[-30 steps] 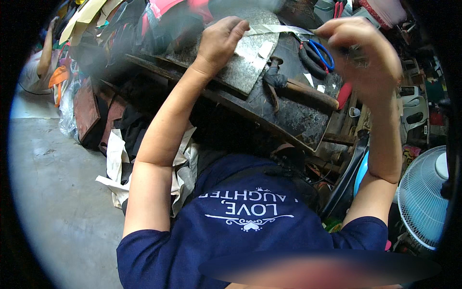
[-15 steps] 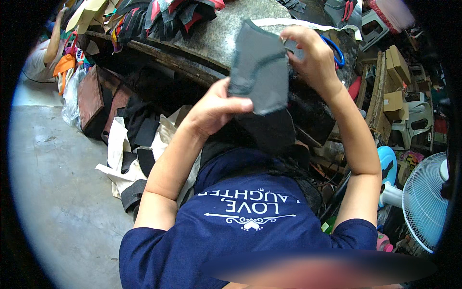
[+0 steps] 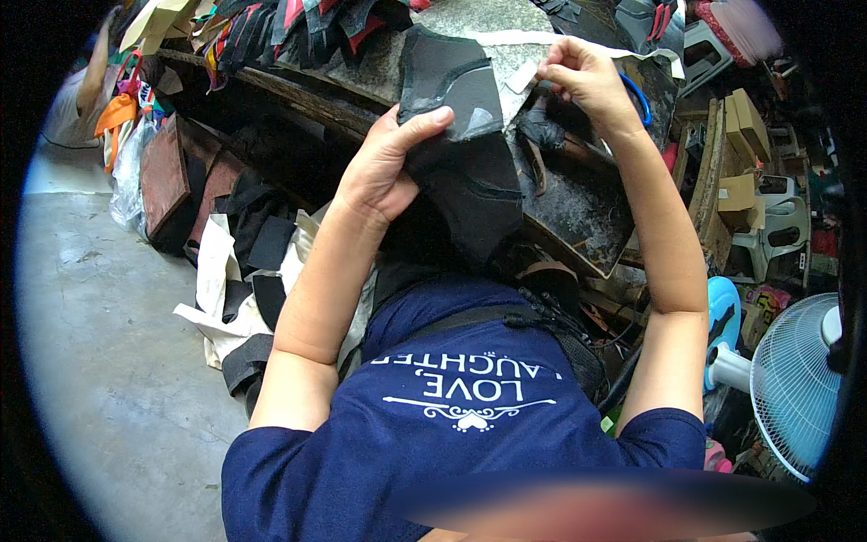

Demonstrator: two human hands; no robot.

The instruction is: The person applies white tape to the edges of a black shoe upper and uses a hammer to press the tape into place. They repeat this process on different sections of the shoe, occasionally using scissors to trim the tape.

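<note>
My left hand [image 3: 384,167] grips a dark, curved-edged sheet piece [image 3: 465,81], thumb on top and the fingers hidden beneath. Raised seams curve across the piece, and its surface is partly shiny. A matching black part [image 3: 474,203] hangs below it, toward my lap; whether the two are joined, I cannot tell. To the right, my right hand [image 3: 582,86] has thumb and fingertips pinched together at a small white strip [image 3: 522,76], just off the dark piece's right edge.
A worktable [image 3: 433,16] with a speckled top lies ahead, bearing a pile of black and red pieces [image 3: 316,32]. A long white strip [image 3: 515,38] crosses it. Black and white scraps [image 3: 221,298] lie at my left, a fan [image 3: 795,379] stands right, and cardboard boxes [image 3: 745,122] sit farther back.
The dark piece has moved left and tilted, and the black part below it shows more. My right hand, earlier at its upper right corner, is now apart from it with the small white strip.
</note>
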